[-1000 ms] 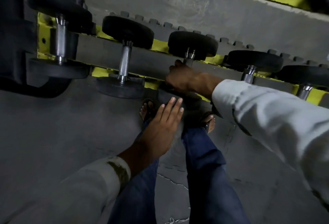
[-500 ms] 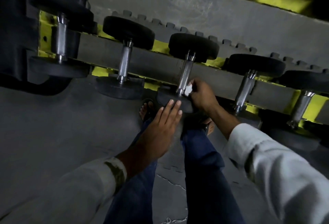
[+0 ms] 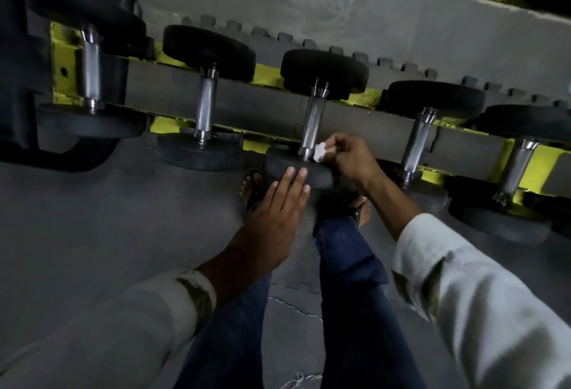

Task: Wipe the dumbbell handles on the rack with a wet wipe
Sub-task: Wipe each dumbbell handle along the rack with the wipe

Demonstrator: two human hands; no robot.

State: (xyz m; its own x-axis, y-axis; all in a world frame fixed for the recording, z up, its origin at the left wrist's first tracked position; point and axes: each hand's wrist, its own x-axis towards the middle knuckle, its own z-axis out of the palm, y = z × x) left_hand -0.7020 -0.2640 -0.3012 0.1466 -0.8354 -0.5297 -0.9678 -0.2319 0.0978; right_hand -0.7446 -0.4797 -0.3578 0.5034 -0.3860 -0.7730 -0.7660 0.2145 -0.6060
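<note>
Mid-task, probably. Pinching wipe (image 3: 319, 151) in right hand (image 3: 352, 156) at third handle (image 3: 312, 122), near end; flat left hand (image 3: 275, 212) touching its plate (image 3: 321, 177). Cannot tell which others are done.

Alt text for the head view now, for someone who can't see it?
The right hand pinches a white wet wipe at the lower end of the middle dumbbell handle on the rack; the left hand rests straight-fingered on that dumbbell's near weight.
</note>
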